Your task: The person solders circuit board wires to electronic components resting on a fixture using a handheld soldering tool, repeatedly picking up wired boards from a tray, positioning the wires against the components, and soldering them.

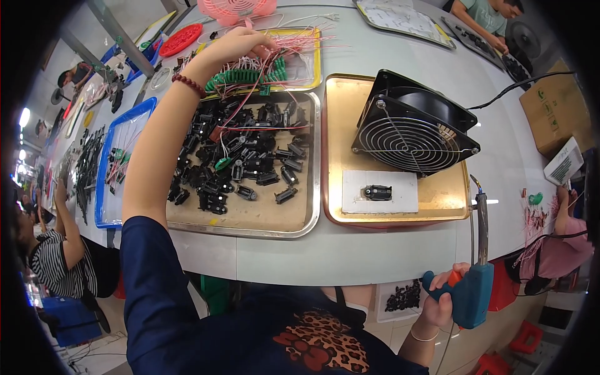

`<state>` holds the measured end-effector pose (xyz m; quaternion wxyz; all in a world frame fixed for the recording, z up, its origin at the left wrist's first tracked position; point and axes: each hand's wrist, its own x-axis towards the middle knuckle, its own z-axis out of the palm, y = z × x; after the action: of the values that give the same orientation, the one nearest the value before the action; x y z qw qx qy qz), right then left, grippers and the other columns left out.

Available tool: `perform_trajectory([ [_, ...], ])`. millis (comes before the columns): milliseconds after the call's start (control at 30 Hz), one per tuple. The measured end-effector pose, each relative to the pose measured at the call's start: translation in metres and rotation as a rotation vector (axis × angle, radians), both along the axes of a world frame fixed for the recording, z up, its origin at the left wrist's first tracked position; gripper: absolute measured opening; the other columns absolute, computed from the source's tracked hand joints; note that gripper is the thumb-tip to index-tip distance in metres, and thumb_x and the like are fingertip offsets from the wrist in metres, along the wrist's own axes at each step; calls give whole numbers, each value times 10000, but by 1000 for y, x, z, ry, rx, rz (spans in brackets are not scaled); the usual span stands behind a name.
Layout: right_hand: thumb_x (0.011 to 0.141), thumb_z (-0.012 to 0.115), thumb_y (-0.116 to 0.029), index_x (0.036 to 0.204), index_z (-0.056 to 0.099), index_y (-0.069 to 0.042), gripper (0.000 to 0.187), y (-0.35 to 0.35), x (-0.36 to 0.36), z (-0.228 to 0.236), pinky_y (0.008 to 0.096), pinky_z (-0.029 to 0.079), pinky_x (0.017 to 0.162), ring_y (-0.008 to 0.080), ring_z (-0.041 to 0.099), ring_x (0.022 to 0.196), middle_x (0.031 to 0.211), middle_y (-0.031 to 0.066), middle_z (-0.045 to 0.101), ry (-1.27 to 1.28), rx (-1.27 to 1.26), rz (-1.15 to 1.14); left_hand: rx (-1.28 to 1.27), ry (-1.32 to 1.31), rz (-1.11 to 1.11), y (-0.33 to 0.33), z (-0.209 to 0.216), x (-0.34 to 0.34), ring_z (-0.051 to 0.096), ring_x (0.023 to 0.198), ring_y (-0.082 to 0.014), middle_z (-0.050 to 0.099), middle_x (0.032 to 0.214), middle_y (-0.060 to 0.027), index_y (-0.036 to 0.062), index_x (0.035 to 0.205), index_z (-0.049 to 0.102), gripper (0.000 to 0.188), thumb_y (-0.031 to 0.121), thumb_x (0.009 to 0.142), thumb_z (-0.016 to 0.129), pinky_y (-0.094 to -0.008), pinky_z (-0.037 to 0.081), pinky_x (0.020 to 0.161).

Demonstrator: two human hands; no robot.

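My left hand (247,45) reaches to the far side, fingers closed among thin pink and white wires (294,42). The wires run from small green circuit boards (234,77) lined up in a yellow-rimmed tray (318,59). In my right hand (439,304), at the lower right, is a teal soldering gun (473,297) with a red trigger, its tip pointing up. A metal tray (297,224) below my left hand holds many small black plastic housings (244,169); one wired green board (223,163) lies on them. Another black housing (377,192) sits on a white block (406,192).
A black fan (415,125) with a wire guard stands on a gold tray (337,212). Left is a blue tray (106,212) with wired boards. A pink fan (236,9), a red basket (181,40) and a cardboard box (555,109) stand around. Co-workers sit on several sides.
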<state>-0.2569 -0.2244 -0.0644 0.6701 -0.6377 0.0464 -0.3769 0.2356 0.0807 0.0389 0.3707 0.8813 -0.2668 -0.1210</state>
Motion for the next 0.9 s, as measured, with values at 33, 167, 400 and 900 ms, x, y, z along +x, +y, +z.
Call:
perform_trajectory([
  [33, 806, 672, -201, 1281, 397, 97, 625, 0, -1, 0, 249, 429, 587, 136, 497, 731, 1207, 155, 428, 0, 4, -5, 27, -4, -22, -1, 0, 1, 610, 885, -132, 704, 946, -78, 84, 1146, 701, 384, 329, 901, 538, -267, 465, 817],
  [167, 806, 674, -203, 1290, 389, 95, 636, 3, 2, 1, 250, 430, 586, 133, 496, 733, 1205, 154, 432, 27, 3, 4, -117, 91, -39, 8, -8, -3, 636, 949, -129, 707, 971, -69, 33, 1164, 681, 384, 300, 920, 552, -254, 482, 860],
  [400, 800, 668, -205, 1301, 381, 96, 651, 2, 2, 1, 250, 428, 584, 137, 496, 735, 1206, 156, 433, 23, 7, -22, -104, 105, -152, 0, -7, -2, 647, 907, -122, 707, 1010, -110, 20, 1232, 635, 390, 288, 968, 532, -238, 488, 823],
  [900, 795, 729, -286, 1298, 407, 30, 675, 8, -12, 2, 266, 394, 612, 122, 480, 744, 980, 68, 500, 167, 78, 23, -48, 112, -314, -6, -21, 15, 629, 822, -121, 680, 869, -25, 13, 1038, 688, 225, 175, 886, 659, -275, 496, 797],
])
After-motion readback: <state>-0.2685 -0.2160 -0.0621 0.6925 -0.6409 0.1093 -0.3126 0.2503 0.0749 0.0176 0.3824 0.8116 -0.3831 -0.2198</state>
